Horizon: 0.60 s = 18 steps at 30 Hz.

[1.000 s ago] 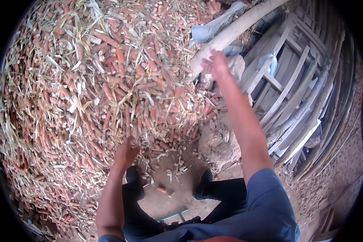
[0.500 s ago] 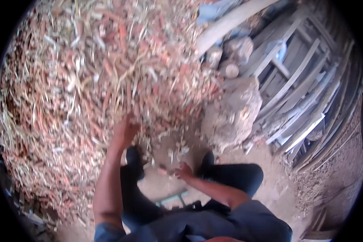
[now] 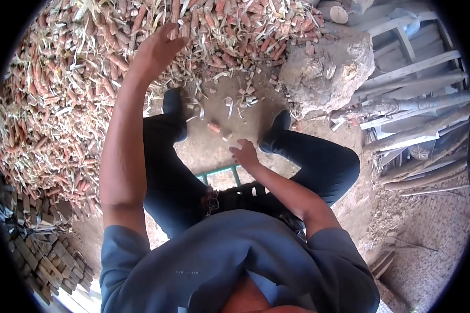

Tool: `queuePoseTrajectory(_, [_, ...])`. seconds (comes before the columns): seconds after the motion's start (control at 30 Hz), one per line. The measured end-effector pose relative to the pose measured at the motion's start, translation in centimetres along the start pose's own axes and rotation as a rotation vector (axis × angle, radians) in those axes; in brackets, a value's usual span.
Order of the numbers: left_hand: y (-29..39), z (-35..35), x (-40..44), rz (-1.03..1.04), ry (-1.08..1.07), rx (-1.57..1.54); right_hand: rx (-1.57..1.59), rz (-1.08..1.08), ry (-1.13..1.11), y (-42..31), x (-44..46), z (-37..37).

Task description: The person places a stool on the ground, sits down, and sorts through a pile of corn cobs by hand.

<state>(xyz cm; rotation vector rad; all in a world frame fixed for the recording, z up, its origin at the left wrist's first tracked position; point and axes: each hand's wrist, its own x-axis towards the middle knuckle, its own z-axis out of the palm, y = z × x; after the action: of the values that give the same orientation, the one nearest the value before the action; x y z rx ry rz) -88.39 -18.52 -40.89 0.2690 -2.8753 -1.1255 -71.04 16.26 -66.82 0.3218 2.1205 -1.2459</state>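
Note:
A wide heap of reddish corncobs [image 3: 115,78] mixed with pale husks covers the ground ahead and to the left. My left hand [image 3: 159,51] is stretched out over the heap's near edge, thumb and forefinger apart. I see nothing between those fingers; the others are partly hidden. Low between my knees, my right hand [image 3: 246,155] hangs with its fingers spread and holds nothing. Just beyond it, a short piece of corncob [image 3: 214,127] lies on the bare dirt floor [image 3: 203,151].
A large rough block [image 3: 329,73] stands ahead to the right, with wooden poles and planks [image 3: 423,104] stacked beyond it. Stacked bricks [image 3: 52,255] are at lower left. Between my legs shows a green metal frame [image 3: 219,171]. A cut log [image 3: 335,12] lies at the top.
My view has tilted down toward my body, so everything sits higher in the picture. The left hand has reached somewhat farther out over the heap. My right hand stays between the knees.

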Motion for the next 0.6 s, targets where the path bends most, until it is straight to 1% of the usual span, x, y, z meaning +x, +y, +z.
queuePoseTrajectory(0.13, [0.4,-0.6,-0.2,0.002,0.031,-0.017,-0.012,-0.001,0.023,-0.4,-0.6,0.1])
queuePoseTrajectory(0.2, [0.5,-0.7,-0.4,0.008,0.041,-0.03,0.038,0.044,0.003,-0.4,-1.0,0.2])
queuePoseTrajectory(0.3, [1.2,-0.5,-0.6,0.011,0.046,-0.134,-0.044,-0.001,0.036,-0.5,-1.7,0.5])
queuePoseTrajectory(0.43, [3.5,-0.3,-0.6,0.002,0.067,-0.061,-0.02,-0.019,0.022,-0.2,-1.9,1.4])
queuePoseTrajectory(0.5, [3.5,1.4,0.2,0.1,0.135,-0.076,-0.103,-0.134,0.03,1.0,-0.4,2.0])
queuePoseTrajectory(0.6, [4.7,1.9,-0.2,0.123,0.117,-0.044,-0.129,-0.179,0.028,1.7,2.1,2.8])
